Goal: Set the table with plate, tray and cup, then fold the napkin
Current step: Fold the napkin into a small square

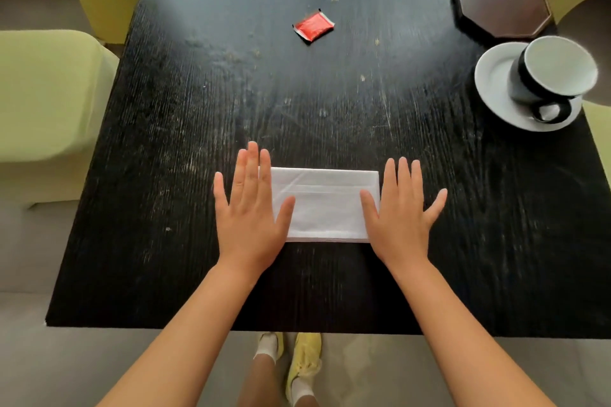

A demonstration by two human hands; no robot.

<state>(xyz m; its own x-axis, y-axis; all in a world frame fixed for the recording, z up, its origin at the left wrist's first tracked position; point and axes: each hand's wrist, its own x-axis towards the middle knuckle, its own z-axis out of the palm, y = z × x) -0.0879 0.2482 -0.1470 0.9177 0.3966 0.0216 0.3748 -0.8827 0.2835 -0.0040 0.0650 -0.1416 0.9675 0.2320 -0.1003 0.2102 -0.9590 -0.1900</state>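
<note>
Centrally, both hands, left (249, 208) and right (400, 213), lie flat with fingers spread, pressing the ends of the folded napkin (325, 205) on the counter (363, 116); thin, limp paper, best pinched at corners.

1. Single head-worn view, looking steeply down and forward over a black wooden table (198, 109).
2. Close above the left hand (250, 208) and right hand (401, 213), both forearms entering from the bottom edge.
3. Wide-angle, bending the table edges outward.
4. Beyond the hands, table's far end; below them, floor and shoes (302, 360).
</note>
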